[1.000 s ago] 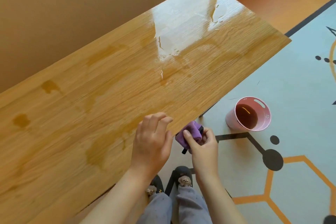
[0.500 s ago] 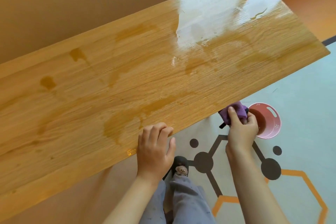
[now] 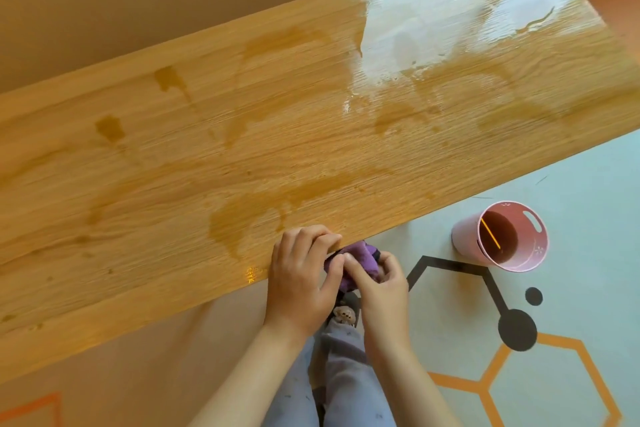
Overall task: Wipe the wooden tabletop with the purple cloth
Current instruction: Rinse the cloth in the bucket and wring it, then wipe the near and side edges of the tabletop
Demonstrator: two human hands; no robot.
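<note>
The wooden tabletop (image 3: 277, 135) runs slantwise across the view, with darker wet patches and a shiny wet area at its far right. The purple cloth (image 3: 360, 258) is bunched up just off the table's near edge, held between both hands. My left hand (image 3: 301, 277) rests its fingers on the table edge and pinches the cloth with its thumb. My right hand (image 3: 379, 282) grips the cloth from the right. Most of the cloth is hidden by my fingers.
A pink bucket (image 3: 465, 239) holding dark liquid stands on the floor to the right of my hands. The floor mat (image 3: 571, 305) has black and orange hexagon lines. My legs and slippers (image 3: 343, 315) are below the hands. A tan wall lies behind the table.
My right hand has carried the cloth from beside the bucket leftward to my left hand. The left hand now also pinches the cloth. The view has shifted, so the table sits further left.
</note>
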